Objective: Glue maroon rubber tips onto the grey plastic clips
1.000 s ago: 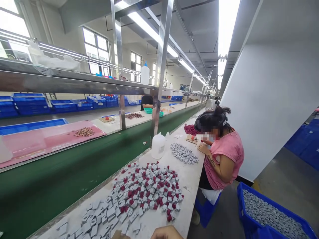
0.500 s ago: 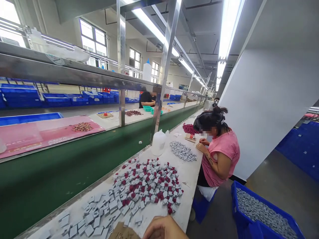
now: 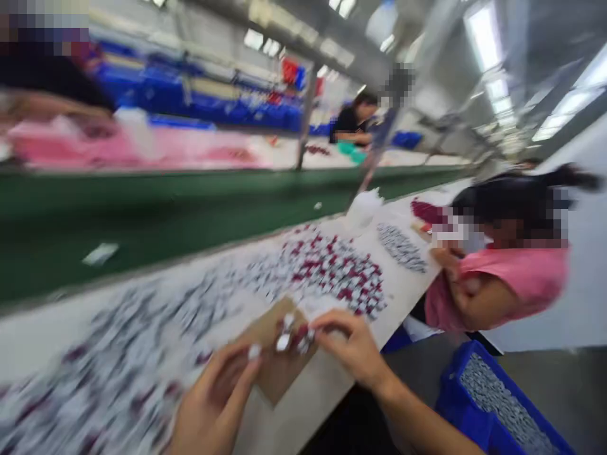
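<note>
Though the crimson-gray heap [image 3: 332, 268] looks done, gray blocks [image 3: 130, 328] seem left, the left hand [image 3: 206, 404] pinching 1 pale piece [image 3: 255, 351], the right hand [image 3: 358, 351] over cardboard [image 3: 274, 382], grip unclear.

A person's left hand [image 3: 208, 401] pinches a small pale piece [image 3: 254, 351] at the near edge of a brown board [image 3: 279, 374] on a white table [image 3: 258, 426], while the right hand [image 3: 358, 351] reaches its fingertips to a cluster of dark red and pale pieces [image 3: 303, 339] there. Loose pieces [image 3: 332, 268] spread beyond. At right, a co-worker in pink [image 3: 516, 275] leans over the table, near a blue bin [image 3: 462, 404].
</note>
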A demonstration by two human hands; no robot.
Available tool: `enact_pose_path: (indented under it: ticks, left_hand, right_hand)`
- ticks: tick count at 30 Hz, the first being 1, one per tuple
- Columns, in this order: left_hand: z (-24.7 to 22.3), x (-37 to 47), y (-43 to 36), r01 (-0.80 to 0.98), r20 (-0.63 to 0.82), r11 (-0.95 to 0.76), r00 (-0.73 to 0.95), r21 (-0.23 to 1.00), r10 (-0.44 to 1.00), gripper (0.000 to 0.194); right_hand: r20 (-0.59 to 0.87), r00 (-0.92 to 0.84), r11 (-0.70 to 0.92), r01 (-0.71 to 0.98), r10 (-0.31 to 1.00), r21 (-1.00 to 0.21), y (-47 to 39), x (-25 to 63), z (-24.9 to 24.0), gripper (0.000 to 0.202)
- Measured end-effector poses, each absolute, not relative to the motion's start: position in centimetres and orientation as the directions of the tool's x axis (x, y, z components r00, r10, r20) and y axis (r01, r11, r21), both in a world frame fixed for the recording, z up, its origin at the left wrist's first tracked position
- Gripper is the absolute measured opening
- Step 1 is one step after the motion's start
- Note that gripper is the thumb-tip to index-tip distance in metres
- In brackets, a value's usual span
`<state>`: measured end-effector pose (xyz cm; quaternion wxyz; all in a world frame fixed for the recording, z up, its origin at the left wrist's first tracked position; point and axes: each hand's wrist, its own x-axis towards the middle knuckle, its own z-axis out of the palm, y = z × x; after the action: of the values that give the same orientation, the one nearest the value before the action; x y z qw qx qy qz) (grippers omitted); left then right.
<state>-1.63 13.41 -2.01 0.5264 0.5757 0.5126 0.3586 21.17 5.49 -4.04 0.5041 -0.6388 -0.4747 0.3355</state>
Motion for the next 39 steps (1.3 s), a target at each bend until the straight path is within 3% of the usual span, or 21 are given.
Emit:
enact_pose_path:
  ticks: [3, 8, 25, 31, 36, 39]
  left_hand:
    - [-3.8, -1.4, 12.0, 0.049, -0.183, 0.177, 0.255, 0.983, 0.949, 0.031]
    - [-3.9, -0.9, 11.3, -0.036, -0.143, 0.155, 0.231, 0.987, 0.962, 0.021]
    - [-3.4, -0.6, 11.1, 0.024, -0.150, 0.149, 0.256, 0.989, 0.955, 0.013]
    - [-3.3, -0.5, 11.6, 0.002, -0.146, 0.153, 0.299, 0.988, 0.943, 0.013]
    - [-1.5, -1.1, 13.2, 0.083, -0.109, 0.085, 0.348, 0.993, 0.931, 0.015]
    - [0.3, -1.0, 15.0, 0.116, -0.052, 0.010, 0.363, 0.993, 0.930, 0.013]
  right_hand:
    - [0.118, 0.285, 0.018, 0.329, 0.951, -0.944, 5.6, 21.8, -3.3, 0.013]
    - [0.161, 0.218, 0.069, 0.379, 0.963, -0.923, 5.4, 21.7, -3.2, 0.011]
    - [0.200, 0.127, 0.111, 0.501, 0.972, -0.858, 5.8, 21.1, -3.0, 0.014]
    - [0.173, 0.116, 0.101, 0.462, 0.978, -0.881, 6.2, 21.0, -2.9, 0.015]
    - [0.167, 0.131, 0.094, 0.435, 0.977, -0.896, 6.6, 21.3, -2.3, 0.010]
    - [0.096, 0.150, 0.045, 0.313, 0.984, -0.949, 7.5, 22.0, -1.9, 0.007]
